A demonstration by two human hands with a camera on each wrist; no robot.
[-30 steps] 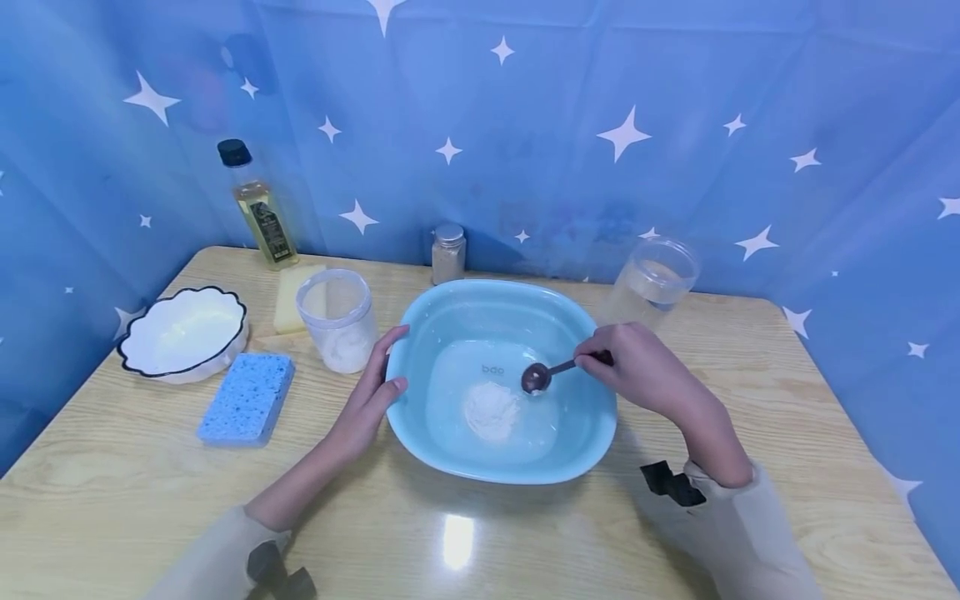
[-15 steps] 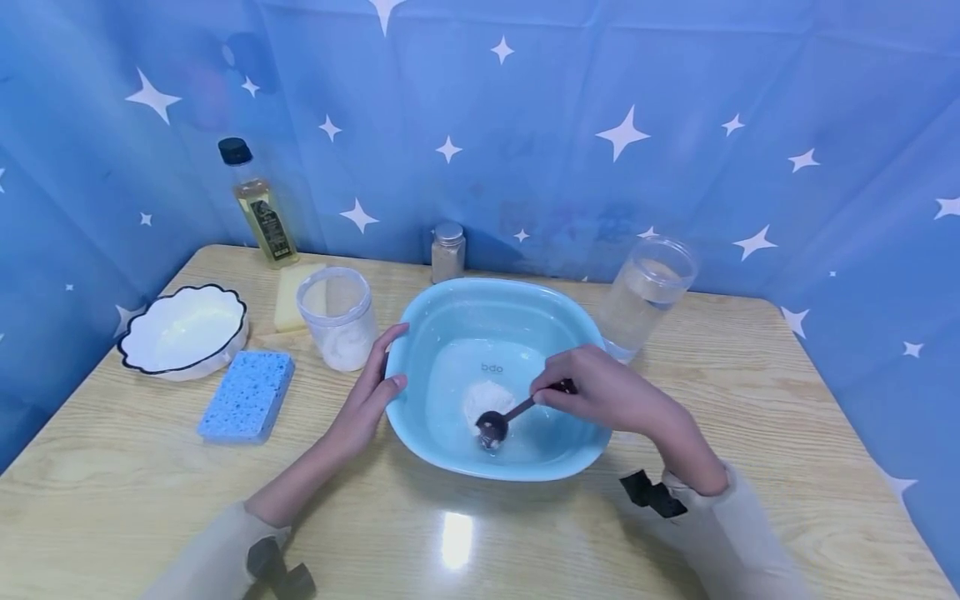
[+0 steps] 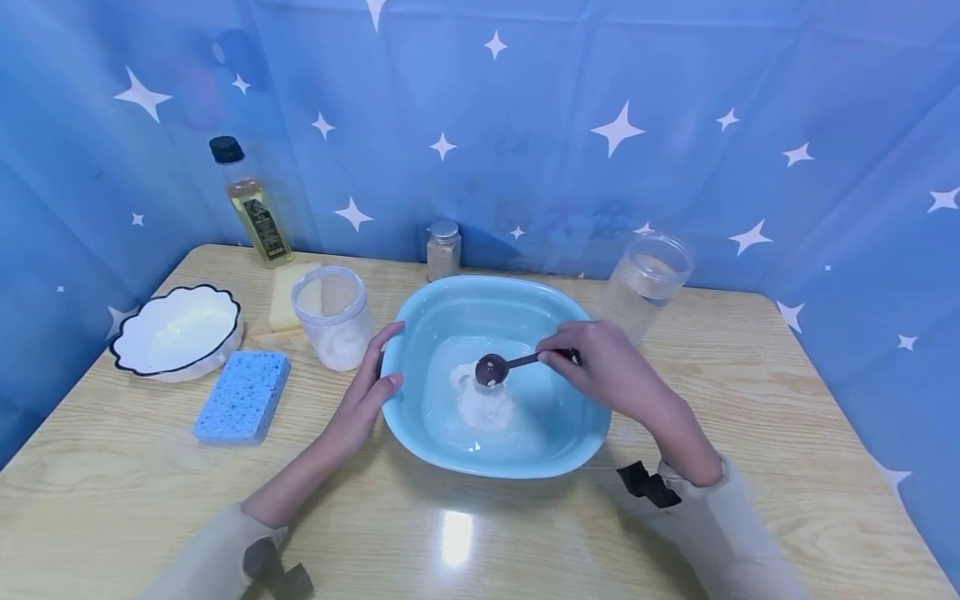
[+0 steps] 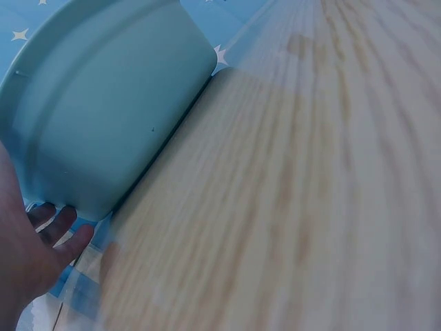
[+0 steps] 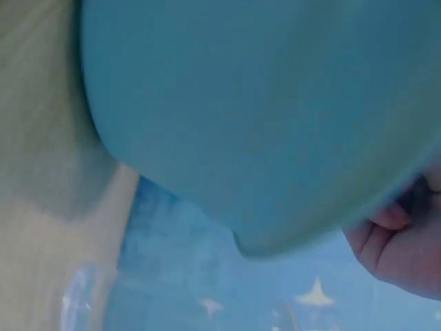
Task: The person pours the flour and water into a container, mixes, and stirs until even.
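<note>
A light-blue plastic basin point(image 3: 420, 433) stands on the table with a heap of white powder point(image 3: 486, 410) and a little clear liquid on its floor. My left hand point(image 3: 363, 400) holds the basin's left rim, thumb on the edge and fingers around the outside. In the left wrist view, that hand's fingers point(image 4: 60, 224) lie by the basin's outer wall. My right hand point(image 3: 603, 367) pinches the handle of a dark brown measuring spoon point(image 3: 492, 370). The spoon's bowl is over the powder's upper edge, with white bits in it. From the right wrist, the basin's wall hides the spoon's bowl.
Left of the basin are a clear jar of white powder point(image 3: 341, 337), a blue sponge point(image 3: 243, 396), a scalloped white bowl point(image 3: 180, 333) and a yellow sponge point(image 3: 288, 300). Behind stand an oil bottle point(image 3: 258, 221) and a small shaker jar point(image 3: 444, 254). A water pitcher point(image 3: 645, 283) is back right.
My right hand has brought the spoon left to the powder's near side, then up to its far edge. The powder heap has spread. My left hand stays on the rim.
</note>
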